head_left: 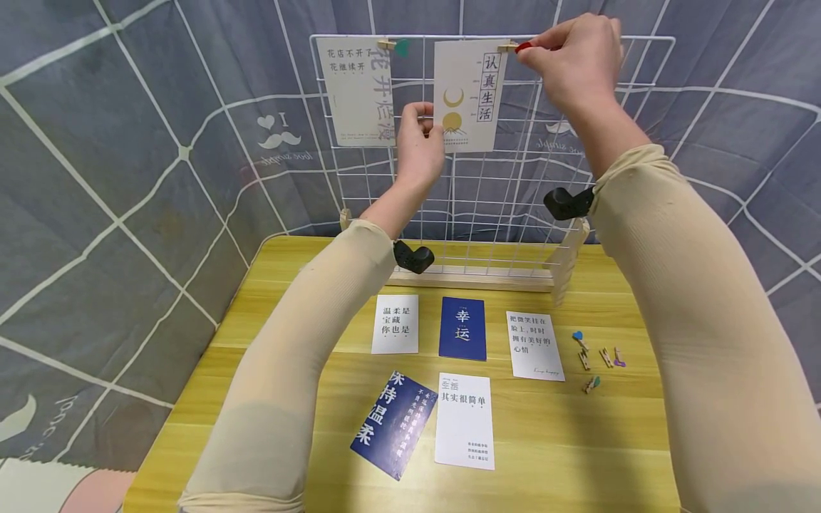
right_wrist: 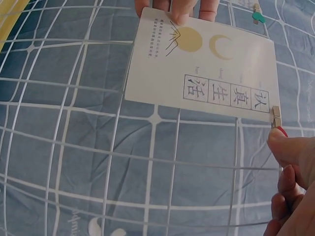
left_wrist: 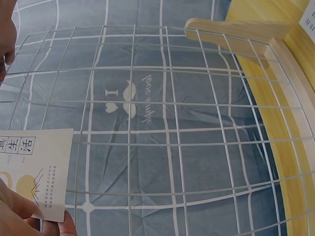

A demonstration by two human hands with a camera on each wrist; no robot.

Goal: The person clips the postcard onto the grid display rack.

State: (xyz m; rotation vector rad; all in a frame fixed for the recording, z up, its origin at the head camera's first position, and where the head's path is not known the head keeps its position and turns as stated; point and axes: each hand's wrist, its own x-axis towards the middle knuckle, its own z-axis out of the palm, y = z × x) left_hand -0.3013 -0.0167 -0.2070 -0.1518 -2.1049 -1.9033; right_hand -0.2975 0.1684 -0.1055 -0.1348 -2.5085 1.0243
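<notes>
A white card (head_left: 468,96) with a gold moon and sun hangs against the white wire grid (head_left: 474,206). My left hand (head_left: 420,146) pinches its lower left edge between thumb and fingers. At the card's top right corner, my right hand (head_left: 580,60) pinches a small wooden clothespin (right_wrist: 276,117) with a red decoration. The clothespin's jaws stand over the card's corner, at the grid's top wire. Left of it, another white card (head_left: 355,100) hangs from a clothespin with a green heart (head_left: 400,48).
Below on the wooden table (head_left: 269,399) lie several cards, among them a blue card (head_left: 463,345) and a tilted dark blue card (head_left: 398,442). Several small clothespins (head_left: 584,360) are scattered at the right. The grid stands in a wooden base (head_left: 474,278). Grey checked cloth (head_left: 192,214) surrounds the table.
</notes>
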